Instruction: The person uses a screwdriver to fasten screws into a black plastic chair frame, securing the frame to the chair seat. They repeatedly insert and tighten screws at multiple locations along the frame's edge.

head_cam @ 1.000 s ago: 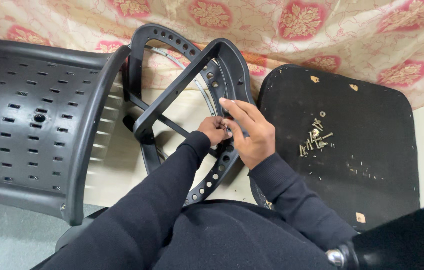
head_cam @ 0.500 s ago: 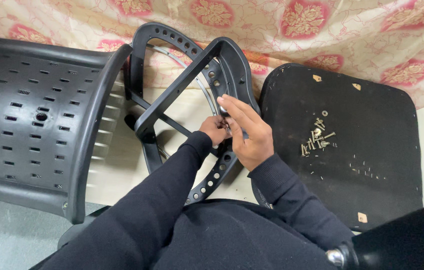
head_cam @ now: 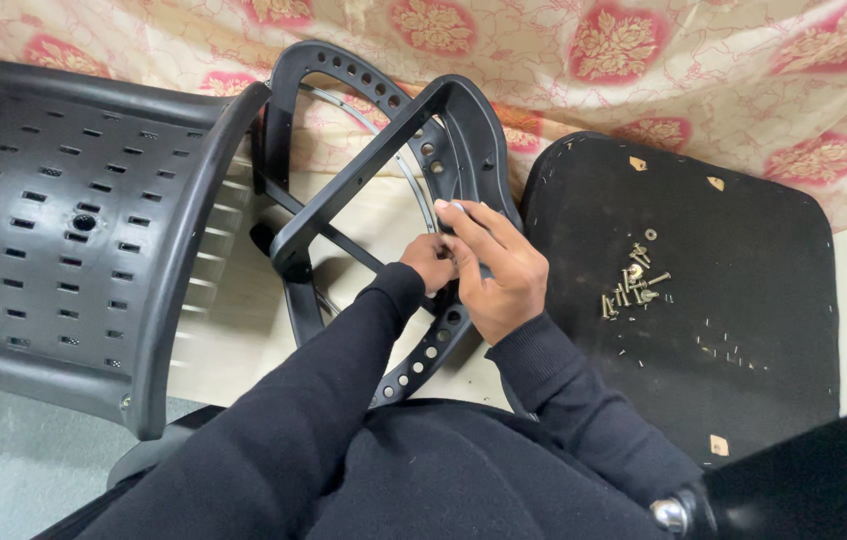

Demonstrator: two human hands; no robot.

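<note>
Even, soft indoor light falls from above, bright enough to read detail everywhere. Shadows are faint; a pale sheen lies on the perforated black plastic seat shell (head_cam: 64, 220). The view is sharp at centre, with mild wide-angle stretching at the edges and slight softness at the bottom corners.

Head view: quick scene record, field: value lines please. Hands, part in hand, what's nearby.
left hand: on the black perforated frame, mostly hidden behind the other hand
right hand: over the same spot on the frame's rim, fingers curled
grip contents: too hidden to tell
screws: loose pile on the black seat pad, right of the hands
perforated black panel: to the left
backdrop: floral cloth
</note>
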